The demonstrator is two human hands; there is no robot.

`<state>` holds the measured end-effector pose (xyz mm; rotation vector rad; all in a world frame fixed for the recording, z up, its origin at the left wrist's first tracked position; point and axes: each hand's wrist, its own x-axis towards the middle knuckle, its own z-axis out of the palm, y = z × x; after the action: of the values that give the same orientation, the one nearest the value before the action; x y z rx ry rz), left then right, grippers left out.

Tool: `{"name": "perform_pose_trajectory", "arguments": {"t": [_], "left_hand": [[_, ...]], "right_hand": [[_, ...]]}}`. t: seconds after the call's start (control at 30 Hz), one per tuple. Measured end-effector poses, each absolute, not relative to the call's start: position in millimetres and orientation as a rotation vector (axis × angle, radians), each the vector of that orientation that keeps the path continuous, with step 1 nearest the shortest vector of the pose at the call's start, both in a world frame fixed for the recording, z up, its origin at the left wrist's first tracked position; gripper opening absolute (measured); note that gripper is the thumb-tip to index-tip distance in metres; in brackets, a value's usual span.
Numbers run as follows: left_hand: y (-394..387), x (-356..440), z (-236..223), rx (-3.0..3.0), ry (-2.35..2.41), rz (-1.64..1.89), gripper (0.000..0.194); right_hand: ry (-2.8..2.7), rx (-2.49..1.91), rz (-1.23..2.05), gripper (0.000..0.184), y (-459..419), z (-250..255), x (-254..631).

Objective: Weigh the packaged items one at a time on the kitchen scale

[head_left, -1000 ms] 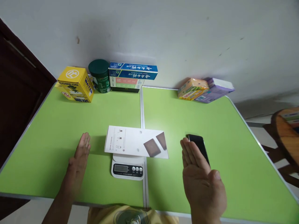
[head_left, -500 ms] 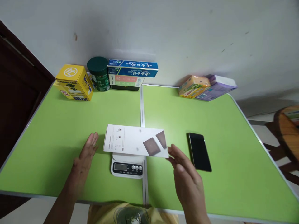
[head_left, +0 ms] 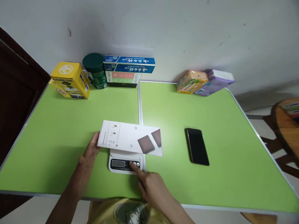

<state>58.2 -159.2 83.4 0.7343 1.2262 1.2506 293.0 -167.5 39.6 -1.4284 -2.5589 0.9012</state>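
Note:
A small white kitchen scale (head_left: 123, 161) sits near the front middle of the green table (head_left: 58, 124). A flat white box (head_left: 129, 141) with brown squares printed on it lies across the scale's platform. My right hand (head_left: 149, 183) points with its index finger, whose tip touches the buttons on the scale's front panel; the other fingers are curled. My left hand (head_left: 90, 155) lies open with fingers stretched, touching the left end of the white box. A black phone (head_left: 197, 146) lies flat to the right, apart from both hands.
Along the wall stand a yellow box (head_left: 68, 79), a dark green can (head_left: 94, 70), stacked blue and white cartons (head_left: 126, 70), and orange and purple packs (head_left: 203, 81). A wooden stool (head_left: 286, 124) is off the right edge.
My right hand moved left from beside the phone to the scale's buttons, with the index finger now pointing. My left hand slid right until it touches the white box.

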Motion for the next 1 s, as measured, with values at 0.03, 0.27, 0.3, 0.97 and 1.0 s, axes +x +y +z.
{"name": "perform_pose_trajectory", "arguments": {"t": [0.03,0.27,0.3,0.97,1.0], "left_hand": [[-160,58,81,0.747,1.217,1.251,0.067],[-170,55,71,0.773,1.186,1.231,0.06],[-172,55,71,0.773,1.19,1.221,0.06],[-178,50,86,0.841,1.231,1.302,0.059],[-178,51,86,0.841,1.236,1.301,0.06]], "right_hand": [[-2.618,-1.421,0.84,0.058,-167,38,289],[-2.797,-1.451,0.634,0.064,-179,31,281],[-2.773,-1.466,0.655,0.064,-180,31,282],[-1.397,-1.369,0.957,0.048,-153,73,300],[-1.391,-1.359,0.97,0.048,-154,73,299]]}}
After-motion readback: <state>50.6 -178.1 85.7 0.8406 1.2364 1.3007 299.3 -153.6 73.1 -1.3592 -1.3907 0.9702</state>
